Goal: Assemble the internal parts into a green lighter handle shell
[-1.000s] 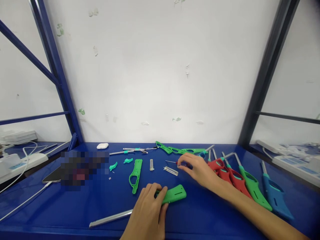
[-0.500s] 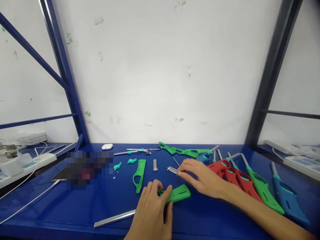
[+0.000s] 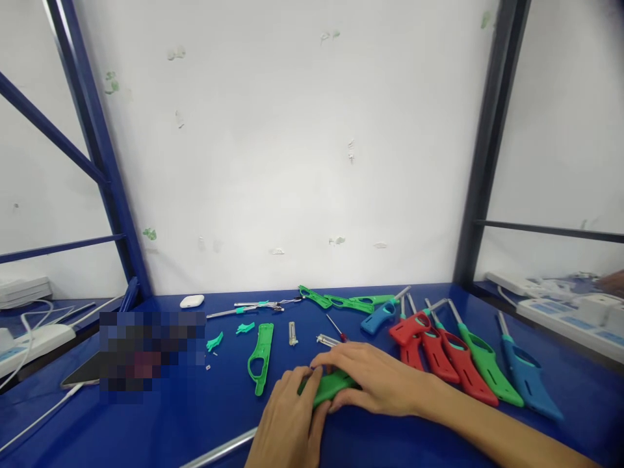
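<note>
Near the front of the table, both hands hold a green utility lighter (image 3: 333,386). My left hand (image 3: 290,416) grips its trigger end, and the metal tube (image 3: 221,448) runs out to the lower left from beneath that hand. My right hand (image 3: 365,377) is closed around the handle's other end, thumb in front and fingers over the top. The trigger area is mostly covered by my fingers. Left of the hands lies a green lighter half shell (image 3: 263,354). Just beyond the right hand are a clear fuel tank (image 3: 327,340) and a red-handled screwdriver (image 3: 336,326).
Several whole lighters (image 3: 480,364) in red, green and blue lie at the right. More green half shells (image 3: 351,303), metal tubes (image 3: 238,311), teal triggers (image 3: 214,341) and a second clear tank (image 3: 292,333) are spread behind. A phone (image 3: 80,377) with a white cable lies left.
My right hand has moved left from beside the clear tank and closed on the green handle. My left hand stays on the lighter. The view has shifted slightly.
</note>
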Demonstrator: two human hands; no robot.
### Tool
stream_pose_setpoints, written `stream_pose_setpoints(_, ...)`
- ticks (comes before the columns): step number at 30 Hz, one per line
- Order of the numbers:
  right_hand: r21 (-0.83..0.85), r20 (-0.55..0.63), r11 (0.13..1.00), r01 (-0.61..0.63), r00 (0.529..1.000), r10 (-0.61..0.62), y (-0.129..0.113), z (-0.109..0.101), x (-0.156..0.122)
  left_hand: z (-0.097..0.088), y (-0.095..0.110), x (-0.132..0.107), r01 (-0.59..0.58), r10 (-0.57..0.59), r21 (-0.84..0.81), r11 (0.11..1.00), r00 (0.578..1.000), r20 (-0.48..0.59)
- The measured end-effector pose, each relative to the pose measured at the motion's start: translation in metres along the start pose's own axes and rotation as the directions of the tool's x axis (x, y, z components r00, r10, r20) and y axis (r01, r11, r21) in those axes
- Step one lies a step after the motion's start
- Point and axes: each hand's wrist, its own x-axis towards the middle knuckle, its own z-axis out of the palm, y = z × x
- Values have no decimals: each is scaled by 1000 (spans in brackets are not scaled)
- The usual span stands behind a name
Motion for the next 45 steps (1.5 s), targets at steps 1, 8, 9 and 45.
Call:
stream_pose_setpoints(1, -9, 2, 1000, 6, 1000, -6, 0, -2, 0, 0, -1, -1, -6, 6, 23, 1000, 1000, -9)
stream_pose_setpoints(8, 8, -85, 1000, -16, 996, 17, 0, -8, -5, -38, -21, -3, -85, 101, 195, 977, 992, -72)
stream_pose_setpoints(9, 26, -92, 999, -20, 996, 23, 0, -8, -5, -45, -24, -1, -105, 125, 211, 972, 988, -85)
stream_pose_setpoints(45, 965, -125, 247, -84, 683, 720, 19, -6, 10, -32, -51, 18, 40, -46, -26, 999, 954, -295)
